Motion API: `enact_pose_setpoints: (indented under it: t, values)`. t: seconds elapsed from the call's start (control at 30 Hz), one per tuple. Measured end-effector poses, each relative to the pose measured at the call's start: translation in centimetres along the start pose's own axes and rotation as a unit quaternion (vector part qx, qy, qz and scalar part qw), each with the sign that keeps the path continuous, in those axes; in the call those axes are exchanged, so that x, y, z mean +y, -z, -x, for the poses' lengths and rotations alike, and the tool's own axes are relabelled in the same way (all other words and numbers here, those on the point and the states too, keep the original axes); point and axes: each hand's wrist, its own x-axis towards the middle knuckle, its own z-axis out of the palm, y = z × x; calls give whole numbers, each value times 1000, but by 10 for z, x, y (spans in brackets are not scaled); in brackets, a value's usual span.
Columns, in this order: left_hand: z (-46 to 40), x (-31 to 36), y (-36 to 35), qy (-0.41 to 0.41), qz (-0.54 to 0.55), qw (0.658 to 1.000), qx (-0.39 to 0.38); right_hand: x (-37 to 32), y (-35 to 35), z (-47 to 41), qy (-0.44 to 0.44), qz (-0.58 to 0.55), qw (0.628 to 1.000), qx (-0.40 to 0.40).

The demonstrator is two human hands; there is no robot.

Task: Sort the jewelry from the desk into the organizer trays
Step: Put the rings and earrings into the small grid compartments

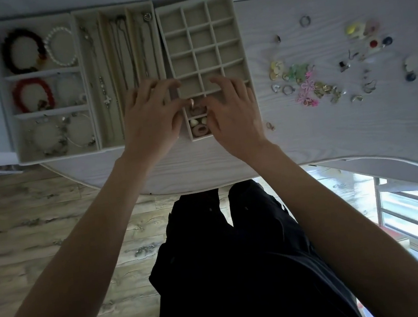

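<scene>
While both hands meet over the grid tray [199, 13], the left hand [152, 112] pinches a small ring [191, 102], apparently to seat it in a near cell; the right hand [231, 107] hovers, fingers loosely spread; unsorted jewelry [307, 84] dots the pale wood-grain desk [345, 135]; plank floor below.

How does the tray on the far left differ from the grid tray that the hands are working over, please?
The left tray has three wide compartments; the grid tray is split into many small square cells. The left tray holds bracelets in every compartment, including a red one; most of the grid tray's visible cells are bare, with small pieces only in its nearest cells. The left tray sits square to the desk; the grid tray lies slightly skewed. Both look beige and fabric-lined.
</scene>
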Motion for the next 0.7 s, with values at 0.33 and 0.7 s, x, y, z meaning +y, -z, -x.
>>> enact_pose_setpoints:
  t: [0.33,0.7]
  values:
    - [1,13,-7,99,80,992,15,-10,-10,-4,-47,-95,994,-11]
    - [10,12,-3,63,65,996,22,3,-5,5,-31,-67,997,34]
